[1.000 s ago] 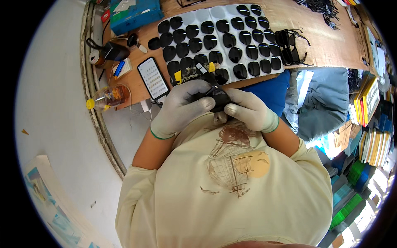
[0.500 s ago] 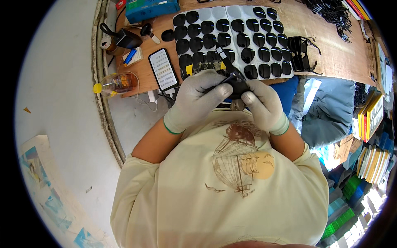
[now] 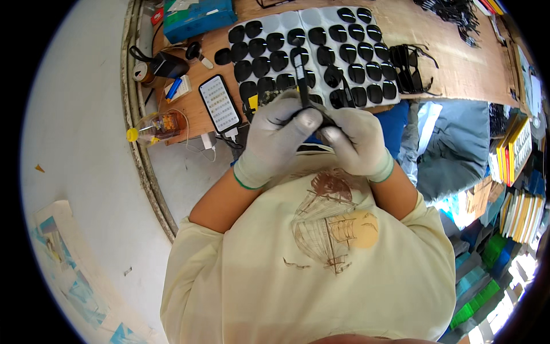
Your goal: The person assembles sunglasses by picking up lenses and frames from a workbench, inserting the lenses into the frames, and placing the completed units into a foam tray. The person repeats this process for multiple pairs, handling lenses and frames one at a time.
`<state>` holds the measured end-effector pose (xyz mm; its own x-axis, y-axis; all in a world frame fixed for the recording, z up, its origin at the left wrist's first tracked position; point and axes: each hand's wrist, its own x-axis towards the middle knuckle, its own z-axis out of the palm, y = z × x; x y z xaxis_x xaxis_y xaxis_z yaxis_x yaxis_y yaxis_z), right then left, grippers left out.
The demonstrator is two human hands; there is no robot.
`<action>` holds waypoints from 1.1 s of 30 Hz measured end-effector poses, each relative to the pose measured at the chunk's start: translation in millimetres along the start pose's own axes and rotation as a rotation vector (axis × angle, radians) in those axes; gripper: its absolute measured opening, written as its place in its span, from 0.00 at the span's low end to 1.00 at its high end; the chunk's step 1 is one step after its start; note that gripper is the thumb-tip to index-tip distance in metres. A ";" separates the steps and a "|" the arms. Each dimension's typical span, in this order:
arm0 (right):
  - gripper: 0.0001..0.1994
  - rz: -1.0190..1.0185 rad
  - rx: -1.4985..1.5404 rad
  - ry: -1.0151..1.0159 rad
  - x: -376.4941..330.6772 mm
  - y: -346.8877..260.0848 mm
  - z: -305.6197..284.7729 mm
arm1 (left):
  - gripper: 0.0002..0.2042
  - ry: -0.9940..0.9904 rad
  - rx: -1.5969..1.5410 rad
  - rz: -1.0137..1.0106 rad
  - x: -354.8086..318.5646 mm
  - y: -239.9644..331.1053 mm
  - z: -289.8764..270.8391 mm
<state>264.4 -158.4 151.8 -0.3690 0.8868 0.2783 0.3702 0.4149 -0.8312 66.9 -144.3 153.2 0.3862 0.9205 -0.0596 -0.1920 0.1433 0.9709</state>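
Observation:
Both my hands wear whitish gloves with green cuffs and meet at the table's near edge. Between them is a black glasses frame, its front mostly hidden by my fingers and thumbs. One temple [image 3: 301,80] of the frame points away from me, and a second dark strip shows farther right. My left hand [image 3: 274,131] grips the frame's left part with the thumb on top. My right hand [image 3: 360,140] is closed round the right part, thumb pressed near the middle. Just beyond lie rows of dark lenses [image 3: 325,55] on a white sheet [image 3: 312,17].
Left of the sheet lie a lit phone [image 3: 220,103] on a cable, a black box [image 3: 171,65] and a blue box [image 3: 197,20]. A yellow-capped bottle [image 3: 163,127] sits by the table's left edge. Finished-looking black sunglasses [image 3: 409,69] lie right of the sheet, with black glasses parts [image 3: 452,17] beyond.
The frame has turned in my hands: its front sits lower between my fingers, and the temple stands straighter away from me. My right hand has shifted slightly left. The whole view has moved a little.

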 end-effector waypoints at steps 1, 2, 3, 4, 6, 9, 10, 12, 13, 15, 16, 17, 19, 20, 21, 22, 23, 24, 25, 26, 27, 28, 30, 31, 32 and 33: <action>0.08 -0.002 -0.021 -0.003 -0.8 0.6 2.6 | 0.16 0.000 0.040 -0.005 -0.5 -1.2 -3.9; 0.08 -0.006 -0.047 0.000 0.0 1.1 3.6 | 0.17 -0.033 0.227 0.030 0.7 -2.4 -12.0; 0.08 -0.009 -0.073 0.003 0.3 0.9 4.3 | 0.16 -0.003 0.256 0.039 0.3 -5.2 -13.9; 0.08 0.019 -0.041 0.027 -0.6 -0.5 4.6 | 0.16 0.028 0.285 0.048 -2.0 -8.1 -14.1; 0.08 0.091 0.008 -0.006 -1.9 -1.3 4.5 | 0.16 0.038 0.347 0.086 -4.4 -11.9 -20.9; 0.10 0.225 0.191 -0.059 -1.1 -7.8 8.2 | 0.16 0.042 0.444 0.107 -10.7 -6.1 -29.1; 0.10 0.241 0.247 -0.048 -0.1 -9.8 10.4 | 0.15 0.049 0.447 0.170 -8.4 -4.4 -29.3; 0.11 0.256 0.280 -0.063 1.6 -12.5 13.5 | 0.14 0.020 0.464 0.219 -6.5 6.8 -29.5; 0.11 0.254 0.251 -0.084 0.2 -12.2 10.8 | 0.13 0.009 0.474 0.243 -5.9 11.3 -29.9; 0.12 0.233 0.215 -0.106 -0.5 -11.2 8.2 | 0.09 -0.032 0.452 0.283 -4.9 19.5 -29.9; 0.12 0.216 0.207 -0.110 -1.3 -9.6 8.5 | 0.08 -0.051 0.453 0.292 -5.6 24.5 -29.5; 0.12 0.201 0.194 -0.111 -2.0 -8.2 7.2 | 0.08 -0.073 0.449 0.305 -5.5 28.2 -28.6; 0.11 0.156 0.190 -0.112 -0.5 -6.8 5.7 | 0.08 -0.090 0.423 0.281 -7.0 32.0 -28.9; 0.11 0.170 0.222 -0.111 0.1 -8.0 5.5 | 0.10 -0.092 0.399 0.250 -7.7 33.0 -28.8; 0.10 0.184 0.253 -0.110 0.4 -9.3 5.8 | 0.11 -0.095 0.375 0.218 -8.2 33.2 -28.1; 0.10 0.237 0.285 -0.069 0.5 -11.2 7.4 | 0.10 -0.071 0.311 0.193 -7.5 26.2 -26.5; 0.10 0.287 0.319 -0.025 1.1 -14.1 10.7 | 0.09 -0.049 0.251 0.168 -5.0 16.3 -24.8; 0.10 0.337 0.353 0.019 1.3 -17.0 13.9 | 0.08 -0.026 0.192 0.143 -3.9 11.4 -24.1; 0.10 0.361 0.375 0.056 0.9 -20.3 16.9 | 0.09 -0.026 0.249 0.127 -6.4 11.2 -24.6; 0.09 0.385 0.394 0.097 0.5 -23.2 19.4 | 0.11 -0.031 0.304 0.112 -7.4 14.1 -23.9; 0.09 0.410 0.413 0.138 0.8 -24.6 21.5 | 0.13 -0.035 0.360 0.097 -7.5 15.6 -23.1; 0.09 0.384 0.421 0.156 0.3 -23.1 24.0 | 0.11 0.001 0.439 0.231 -5.6 7.7 -22.9; 0.09 0.409 0.328 0.182 4.4 -29.0 22.8 | 0.11 0.017 0.561 0.265 -2.5 11.6 -20.1; 0.09 0.422 0.281 0.196 5.3 -31.1 22.5 | 0.11 0.024 0.622 0.283 -2.0 14.0 -18.7; 0.10 0.426 0.281 0.219 4.9 -31.2 22.0 | 0.12 0.013 0.638 0.274 0.5 16.3 -17.4; 0.10 0.431 0.281 0.245 3.6 -31.8 21.3 | 0.12 0.000 0.655 0.266 2.3 18.5 -16.3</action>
<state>233.2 -172.7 168.9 -0.0140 0.9992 -0.0385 0.1905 -0.0351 -0.9811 49.6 -133.6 167.3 0.4019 0.8938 0.1990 0.3023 -0.3347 0.8925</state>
